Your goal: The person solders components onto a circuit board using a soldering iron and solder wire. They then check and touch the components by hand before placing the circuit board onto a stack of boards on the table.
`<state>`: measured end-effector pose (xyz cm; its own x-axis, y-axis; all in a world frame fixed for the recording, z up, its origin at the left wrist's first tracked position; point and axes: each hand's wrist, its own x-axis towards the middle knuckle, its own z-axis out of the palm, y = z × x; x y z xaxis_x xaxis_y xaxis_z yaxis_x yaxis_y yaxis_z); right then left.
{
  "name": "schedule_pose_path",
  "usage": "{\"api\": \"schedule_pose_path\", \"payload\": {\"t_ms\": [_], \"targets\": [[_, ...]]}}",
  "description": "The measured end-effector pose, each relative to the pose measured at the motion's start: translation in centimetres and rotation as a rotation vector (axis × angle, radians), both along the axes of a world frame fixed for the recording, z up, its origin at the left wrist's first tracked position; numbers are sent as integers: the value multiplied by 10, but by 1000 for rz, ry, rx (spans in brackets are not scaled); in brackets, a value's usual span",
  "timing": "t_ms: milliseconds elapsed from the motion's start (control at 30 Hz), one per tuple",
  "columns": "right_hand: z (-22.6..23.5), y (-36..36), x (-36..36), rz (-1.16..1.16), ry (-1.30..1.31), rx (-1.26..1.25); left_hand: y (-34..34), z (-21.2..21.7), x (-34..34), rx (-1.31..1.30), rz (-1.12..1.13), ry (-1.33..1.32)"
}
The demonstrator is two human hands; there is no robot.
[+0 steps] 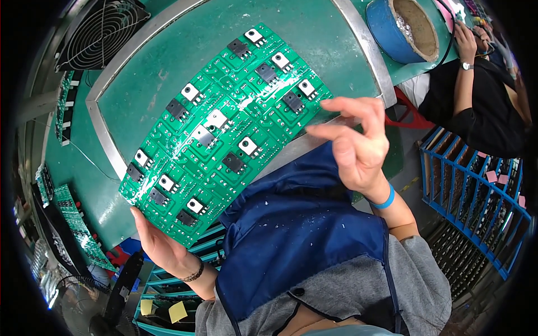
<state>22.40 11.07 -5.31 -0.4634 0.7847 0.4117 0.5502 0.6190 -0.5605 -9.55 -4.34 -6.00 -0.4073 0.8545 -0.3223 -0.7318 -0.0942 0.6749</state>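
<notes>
The left hand (159,243) grips one end of a green circuit board (216,158); the right hand (361,143), loosely spread, is at the other.

Above counter (162,64), across centre: circuit board (230,147). At its near left corner: left-hand fingers (143,231). Just beside right end: right-hand fingers (353,106). Behind, rightward, beyond frame (358,35): tub (388,35). Far left, behind: fan (103,35). Nearer, along left: more boards (81,227). Right of right forearm: rack (469,239). Below left hand: second rack (162,326), paper notes (177,312) on it.
</notes>
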Motion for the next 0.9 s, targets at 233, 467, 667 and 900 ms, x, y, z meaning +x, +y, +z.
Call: {"api": "schedule_pose_path", "payload": {"t_ms": [233, 467, 667, 900], "targets": [[-5, 7, 5, -152, 92, 48, 2, 2, 0, -6, -25, 10], [-6, 10, 3, -123, 30, 67, -1, 2, -1, 17, -18, 0], [2, 3, -3, -73, 84, 49, 0, 2, 1, 10, 3, 13], [8, -16, -27, 159, 64, 76, 0, -1, 1, 33, 0, 31]]}}
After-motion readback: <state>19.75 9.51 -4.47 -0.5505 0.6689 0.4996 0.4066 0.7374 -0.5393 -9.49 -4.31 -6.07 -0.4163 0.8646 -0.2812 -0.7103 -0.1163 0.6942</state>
